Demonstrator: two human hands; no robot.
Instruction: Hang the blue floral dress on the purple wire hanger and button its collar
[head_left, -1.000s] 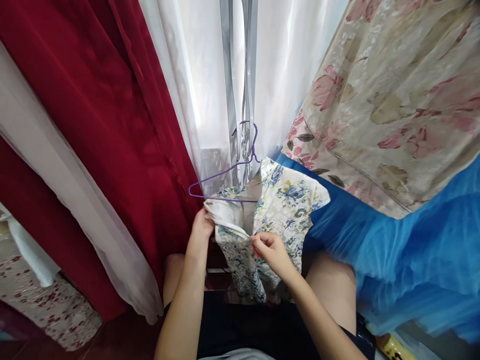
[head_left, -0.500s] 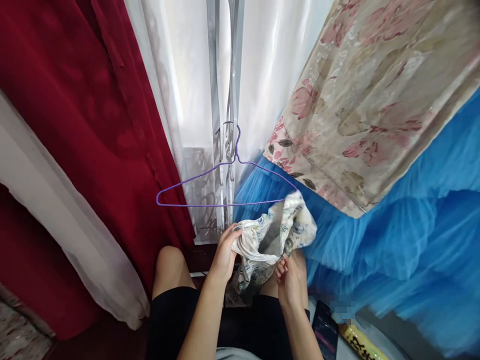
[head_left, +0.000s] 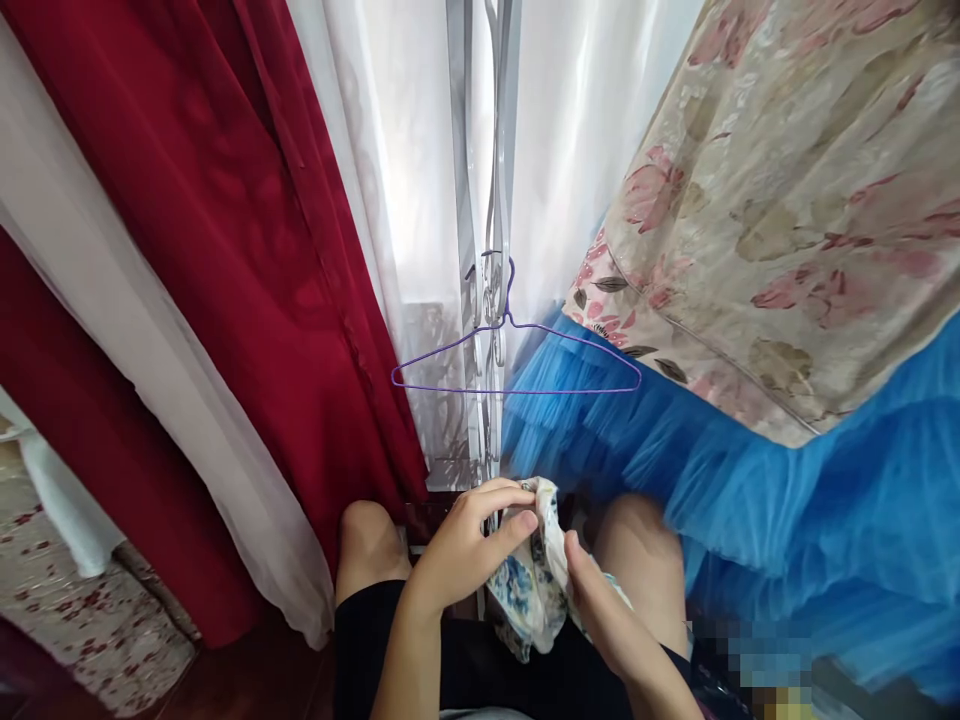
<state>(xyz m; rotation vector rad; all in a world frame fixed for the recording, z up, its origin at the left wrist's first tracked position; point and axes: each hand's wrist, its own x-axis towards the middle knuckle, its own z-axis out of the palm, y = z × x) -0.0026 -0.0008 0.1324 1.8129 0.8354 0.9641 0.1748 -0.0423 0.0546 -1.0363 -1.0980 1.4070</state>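
Observation:
A white garment [head_left: 529, 595] with a blue and green floral print hangs bunched over my lap; its kind does not show. My left hand [head_left: 480, 545] holds its upper left edge, the thumb in front and the fingers over the top. My right hand [head_left: 604, 600] grips its right side, thumb up along the fabric and the other fingers mostly hidden. Beyond both hands, a bare purple wire hanger [head_left: 517, 391] hangs by its hook, apart from the garment.
Pale vertical metal strips [head_left: 489, 200] run behind the hanger. Red fabric [head_left: 300, 300] hangs at left, a floral panel [head_left: 750, 280] at upper right. Blue tulle [head_left: 787, 520] spreads below that panel. My knees [head_left: 371, 545] flank the garment. A dark item at lower right is partly blurred out.
The garment has come off the hanger's right end and is now lower, nearer my lap and more bunched. My hands have moved closer together. The view has shifted left.

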